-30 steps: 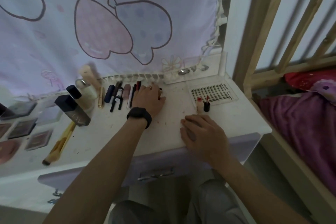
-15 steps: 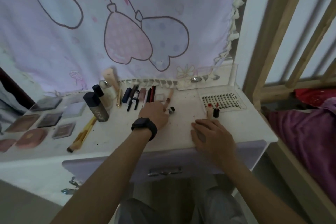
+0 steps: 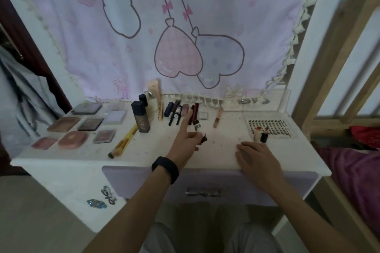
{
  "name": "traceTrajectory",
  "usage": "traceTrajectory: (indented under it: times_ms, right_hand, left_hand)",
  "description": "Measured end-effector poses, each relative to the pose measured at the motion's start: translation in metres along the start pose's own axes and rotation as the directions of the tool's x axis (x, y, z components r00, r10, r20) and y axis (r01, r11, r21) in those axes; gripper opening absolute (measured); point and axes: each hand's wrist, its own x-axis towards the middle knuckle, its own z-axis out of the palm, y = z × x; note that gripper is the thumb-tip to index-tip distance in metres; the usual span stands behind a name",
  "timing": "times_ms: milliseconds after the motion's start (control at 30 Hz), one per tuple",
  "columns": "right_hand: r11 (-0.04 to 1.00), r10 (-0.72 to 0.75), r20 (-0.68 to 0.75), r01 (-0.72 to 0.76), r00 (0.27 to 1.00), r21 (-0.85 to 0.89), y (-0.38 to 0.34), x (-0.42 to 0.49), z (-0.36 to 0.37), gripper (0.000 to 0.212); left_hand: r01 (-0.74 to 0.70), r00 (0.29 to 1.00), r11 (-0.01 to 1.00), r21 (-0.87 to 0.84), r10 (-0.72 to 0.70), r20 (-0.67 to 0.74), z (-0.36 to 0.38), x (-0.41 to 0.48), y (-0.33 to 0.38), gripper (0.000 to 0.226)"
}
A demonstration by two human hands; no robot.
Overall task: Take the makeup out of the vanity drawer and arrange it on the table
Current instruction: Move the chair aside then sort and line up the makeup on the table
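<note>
currently left hand [image 3: 185, 139] pinches a small tube [image 3: 197, 126], forefinger straight, right of the foundation bottle [image 3: 140, 117]. light, rigid, slick plastic, i judge; take mid-barrel. right hand [image 3: 255, 154] flat on table [image 3: 226, 129], holding nothing. counted: seven compacts [image 3: 72, 139] left of bottle, two lipsticks [image 3: 264, 136] well right of it.

The scene was dim and cool, with soft, even light that tinted the pale cartoon-printed hanging cloth [image 3: 205, 26] bluish-purple and left only faint shadows on the white wooden table top [image 3: 61, 157]. The wide lens bent the light wooden bed frame [image 3: 324, 68] at the right edge. The flat square powder compacts [image 3: 90, 124] at the left looked soft, and the left hand [image 3: 183, 146] was blurred around its fingers.
</note>
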Motion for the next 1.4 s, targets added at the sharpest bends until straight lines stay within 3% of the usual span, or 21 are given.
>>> traceTrajectory:
  times_ms: [100,200,300,400,467,567,667,767,867,900,1000,1133,1267,1333,1400]
  right_hand:
    - [1.000,0.017,0.039,-0.018,0.999,0.017,-0.003,0.000,0.000,0.033]
    - [1.000,0.000,0.099,-0.001,0.995,0.010,-0.014,0.003,-0.001,0.032]
    - [0.957,0.076,0.007,-0.075,0.997,0.281,-0.039,0.002,-0.004,0.031]
    - [0.842,0.170,0.087,-0.190,0.982,0.505,-0.065,0.005,-0.005,0.050]
    - [0.765,0.224,0.144,-0.266,0.964,0.586,-0.076,0.011,-0.002,0.056]
    - [0.731,0.240,0.188,-0.305,0.952,0.610,-0.080,0.018,0.005,0.053]
    - [0.720,0.266,0.178,-0.319,0.947,0.616,-0.075,0.023,0.010,0.054]
    - [0.728,0.295,0.145,-0.321,0.944,0.606,-0.069,0.033,0.013,0.055]
    - [0.758,0.286,0.113,-0.297,0.951,0.581,-0.065,0.036,0.022,0.056]
    - [0.769,0.275,0.083,-0.270,0.958,0.579,-0.064,0.035,0.027,0.056]
    - [0.809,0.223,-0.048,-0.158,0.974,0.566,-0.059,0.031,0.040,0.054]
    - [0.821,0.145,-0.076,-0.077,0.987,0.565,-0.056,0.030,0.045,0.046]
    - [0.736,0.198,-0.011,-0.141,0.980,0.663,-0.052,0.029,0.037,0.052]
    - [0.673,0.264,0.033,-0.209,0.964,0.710,-0.051,0.029,0.033,0.053]
    - [0.649,0.297,0.064,-0.251,0.953,0.718,-0.050,0.030,0.032,0.051]
  left_hand:
    - [-0.017,0.998,1.000,0.020,0.018,-0.053,-0.001,-0.004,0.000,0.040]
    - [-0.025,0.991,1.000,-0.011,0.024,-0.131,-0.001,-0.007,0.000,0.034]
    - [-0.064,0.988,0.997,0.049,0.070,-0.139,0.001,-0.012,-0.001,0.027]
    - [-0.100,0.989,0.991,0.086,0.108,-0.103,0.007,-0.016,-0.004,0.024]
    - [-0.107,0.991,0.986,0.125,0.116,-0.067,0.012,-0.017,-0.005,0.023]
    - [-0.145,0.987,0.963,0.228,0.157,-0.033,0.018,-0.017,-0.008,0.019]
    - [-0.233,0.961,0.897,0.377,0.271,-0.052,0.023,-0.014,-0.015,0.012]
    - [-0.335,0.913,0.740,0.583,0.408,0.006,0.029,-0.005,-0.027,0.019]
    - [-0.307,0.903,0.604,0.735,0.429,0.024,0.034,0.004,-0.037,0.029]
    - [-0.278,0.914,0.629,0.726,0.406,-0.003,0.036,0.008,-0.040,0.033]
    - [-0.170,0.954,0.824,0.541,0.275,-0.117,0.041,0.017,-0.044,0.045]
    - [-0.100,0.984,0.918,0.385,0.148,-0.098,0.032,0.021,-0.040,0.047]
    - [-0.103,0.994,0.979,0.177,0.108,-0.018,0.019,0.017,-0.032,0.024]
    - [-0.094,0.995,0.994,0.058,0.093,0.023,0.013,0.015,-0.029,0.027]
    - [-0.077,0.994,0.995,0.057,0.072,0.079,0.011,0.015,-0.027,0.028]
